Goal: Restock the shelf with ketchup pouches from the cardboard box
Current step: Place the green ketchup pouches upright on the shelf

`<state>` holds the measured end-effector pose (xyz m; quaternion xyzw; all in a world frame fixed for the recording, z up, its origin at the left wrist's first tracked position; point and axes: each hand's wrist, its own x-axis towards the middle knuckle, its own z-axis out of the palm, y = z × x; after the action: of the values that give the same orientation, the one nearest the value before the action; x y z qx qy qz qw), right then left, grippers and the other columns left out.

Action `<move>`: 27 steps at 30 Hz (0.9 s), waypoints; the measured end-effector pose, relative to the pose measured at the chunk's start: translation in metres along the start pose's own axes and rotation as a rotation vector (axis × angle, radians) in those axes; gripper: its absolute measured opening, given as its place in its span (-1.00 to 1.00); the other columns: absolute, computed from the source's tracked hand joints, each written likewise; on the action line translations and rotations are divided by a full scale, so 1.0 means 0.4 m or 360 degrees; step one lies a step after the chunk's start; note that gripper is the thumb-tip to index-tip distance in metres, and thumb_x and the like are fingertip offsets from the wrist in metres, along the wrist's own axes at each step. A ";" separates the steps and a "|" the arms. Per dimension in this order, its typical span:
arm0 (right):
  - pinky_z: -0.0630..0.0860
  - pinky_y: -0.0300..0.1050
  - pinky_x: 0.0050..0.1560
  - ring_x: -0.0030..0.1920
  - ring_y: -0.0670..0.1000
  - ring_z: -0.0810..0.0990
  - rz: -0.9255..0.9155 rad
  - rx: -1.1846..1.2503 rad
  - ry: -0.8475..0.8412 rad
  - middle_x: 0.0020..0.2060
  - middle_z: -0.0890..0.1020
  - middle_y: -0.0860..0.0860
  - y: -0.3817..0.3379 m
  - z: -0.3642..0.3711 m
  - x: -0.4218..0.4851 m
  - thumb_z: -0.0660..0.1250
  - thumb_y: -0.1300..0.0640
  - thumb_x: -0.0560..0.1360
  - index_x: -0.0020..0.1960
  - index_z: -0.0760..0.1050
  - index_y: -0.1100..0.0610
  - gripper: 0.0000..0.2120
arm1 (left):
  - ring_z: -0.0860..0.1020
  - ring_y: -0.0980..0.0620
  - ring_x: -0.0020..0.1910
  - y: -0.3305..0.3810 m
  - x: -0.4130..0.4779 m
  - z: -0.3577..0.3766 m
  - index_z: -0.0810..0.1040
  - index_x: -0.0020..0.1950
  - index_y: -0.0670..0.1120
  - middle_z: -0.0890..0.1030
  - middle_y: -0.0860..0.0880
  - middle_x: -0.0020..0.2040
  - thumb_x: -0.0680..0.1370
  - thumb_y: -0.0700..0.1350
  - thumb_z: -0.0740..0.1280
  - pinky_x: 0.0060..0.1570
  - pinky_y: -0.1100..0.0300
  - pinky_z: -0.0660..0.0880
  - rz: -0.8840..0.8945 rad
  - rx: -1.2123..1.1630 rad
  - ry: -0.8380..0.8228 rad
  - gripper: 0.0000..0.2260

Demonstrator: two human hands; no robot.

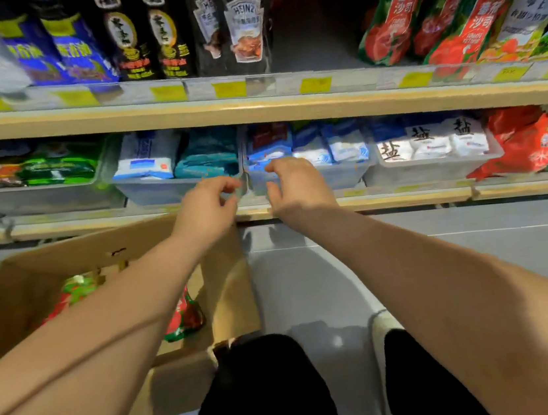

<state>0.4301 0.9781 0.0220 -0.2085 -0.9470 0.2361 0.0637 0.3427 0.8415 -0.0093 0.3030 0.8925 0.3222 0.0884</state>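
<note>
An open cardboard box stands on the floor at lower left, with red and green ketchup pouches inside, partly hidden by my left forearm. More ketchup pouches stand upright on the upper shelf at right, beside a bare gap. My left hand and my right hand hover side by side in front of the lower shelf's clear bins, fingers curled and nothing visibly held. The left fingertips are at the bin rim.
Dark sauce bottles and pouches fill the upper shelf at left. The lower shelf holds clear bins of salt bags and red packets at right. Grey floor tiles lie below, with my dark trouser legs at the bottom.
</note>
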 end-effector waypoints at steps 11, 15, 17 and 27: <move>0.50 -0.05 0.05 0.05 0.04 0.54 -0.0090 0.0154 -0.0524 0.10 0.59 0.05 -0.224 0.395 -0.119 0.21 0.06 0.50 0.21 0.47 0.07 -0.70 | 0.56 -0.10 0.11 -0.442 -0.271 0.006 0.58 0.16 -0.07 0.63 -0.09 0.12 0.47 -0.12 0.34 0.07 0.16 0.44 -0.0687 0.0076 -0.0238 -0.73; 0.31 -0.33 -0.32 -0.28 -0.18 0.42 0.0108 0.0256 -0.0772 -0.10 0.55 -0.07 -0.252 0.531 -0.138 0.23 0.05 0.52 0.16 0.50 0.06 -0.76 | 0.54 -0.08 0.16 -0.554 -0.333 0.047 0.49 0.28 -0.04 0.60 -0.07 0.19 0.47 -0.02 0.35 0.10 0.15 0.44 -0.1005 -0.0008 -0.0419 -0.62; 0.40 -0.23 -0.21 -0.16 -0.04 0.50 0.0347 0.0445 -0.0951 -0.05 0.58 0.03 -0.260 0.585 -0.143 0.23 0.12 0.53 0.12 0.50 0.12 -0.80 | 0.53 -0.12 0.18 -0.583 -0.349 0.073 0.46 0.31 -0.08 0.57 -0.12 0.22 0.47 -0.01 0.36 0.10 0.15 0.42 -0.1044 -0.0067 -0.0451 -0.57; 0.48 -0.04 0.15 0.08 0.13 0.54 0.1251 0.0690 -0.1168 0.09 0.57 0.14 -0.222 0.837 -0.145 0.26 0.13 0.53 0.17 0.48 0.21 -0.75 | 0.48 -0.20 0.21 -0.698 -0.333 0.174 0.30 0.40 -0.17 0.49 -0.22 0.28 0.53 -0.04 0.30 0.16 0.07 0.41 -0.1242 -0.0383 -0.0629 -0.52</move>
<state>0.3766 0.7413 -0.2320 -0.4312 -0.6886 0.4875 -0.3199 0.3388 0.6281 -0.2439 -0.0130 0.8621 0.3021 0.4066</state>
